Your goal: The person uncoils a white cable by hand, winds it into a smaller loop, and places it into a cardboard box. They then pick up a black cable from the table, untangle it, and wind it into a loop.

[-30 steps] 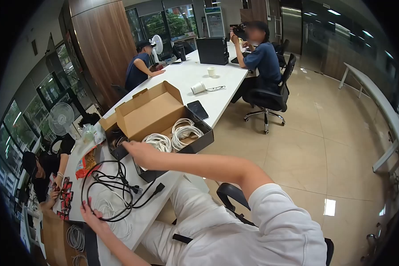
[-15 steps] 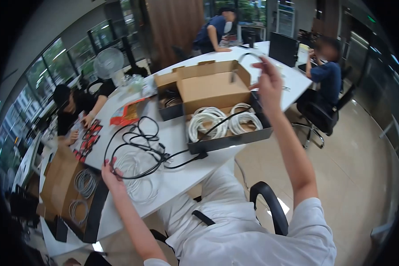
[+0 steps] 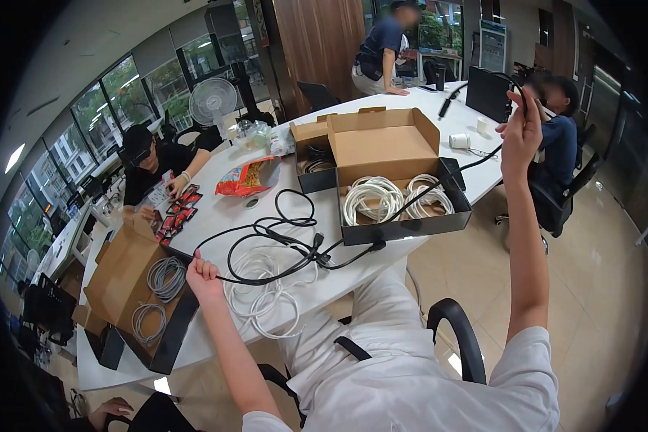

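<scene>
A black cable lies in tangled loops on the white table. My left hand is closed around a part of it near the left box. Raised at the right, my right hand pinches the same or another black cable, whose plug end hangs left of the hand. From there the cable runs down across the open box, which holds white coiled cables. Loose white cables lie under and beside the black loops. Two black plugs rest near the box's front edge.
A second open box holds grey coils. A red and orange bag, small red packets and a paper cup are on the table. A person sits at left, one stands behind, others sit at right.
My right hand has moved up and to the right, drawing the black cable out across the box. My left hand has closed on the cable. The view has shifted.
</scene>
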A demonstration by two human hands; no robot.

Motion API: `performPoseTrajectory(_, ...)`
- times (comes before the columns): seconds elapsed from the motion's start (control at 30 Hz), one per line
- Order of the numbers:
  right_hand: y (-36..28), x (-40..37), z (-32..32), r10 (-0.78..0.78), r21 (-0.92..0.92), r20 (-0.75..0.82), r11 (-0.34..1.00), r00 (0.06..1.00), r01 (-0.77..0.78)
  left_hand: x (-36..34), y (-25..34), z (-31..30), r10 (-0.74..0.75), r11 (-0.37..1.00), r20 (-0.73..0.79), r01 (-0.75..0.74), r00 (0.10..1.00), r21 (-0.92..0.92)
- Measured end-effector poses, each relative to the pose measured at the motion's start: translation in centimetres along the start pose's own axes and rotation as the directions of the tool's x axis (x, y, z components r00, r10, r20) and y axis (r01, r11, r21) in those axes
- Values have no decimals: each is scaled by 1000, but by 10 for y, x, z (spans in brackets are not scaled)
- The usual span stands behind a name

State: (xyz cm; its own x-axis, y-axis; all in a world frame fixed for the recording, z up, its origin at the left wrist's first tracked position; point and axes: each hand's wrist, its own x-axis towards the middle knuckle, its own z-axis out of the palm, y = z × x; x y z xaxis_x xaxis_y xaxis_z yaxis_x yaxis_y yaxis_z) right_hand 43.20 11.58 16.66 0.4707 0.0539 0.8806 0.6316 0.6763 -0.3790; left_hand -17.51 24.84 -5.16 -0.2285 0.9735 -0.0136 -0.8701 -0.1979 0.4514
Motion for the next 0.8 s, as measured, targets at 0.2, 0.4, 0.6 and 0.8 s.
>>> performPoseTrajectory(0.2, 30, -7, -19, 0, -136, -35, 991, 999, -4, 30, 0, -16, -30, 957, 206, 88, 978, -278)
performPoseTrajectory(0.4, 50, -18, -35, 60, -264, -50, 962, 997, -71, 43, 10, -8, -161, 885, 403, 312, 901, -345)
performPoseTrajectory(0.6, 31, -43, -29, 46, -210, 65, 977, 997, -31, 39, 8, 21, -324, 944, 274, 329, 906, 30)
performPoseTrajectory(0.8, -2, -58, -25, -19, -203, 120, 978, 993, 43, 10, 6, 63, -346, 885, 308, 200, 886, 420)
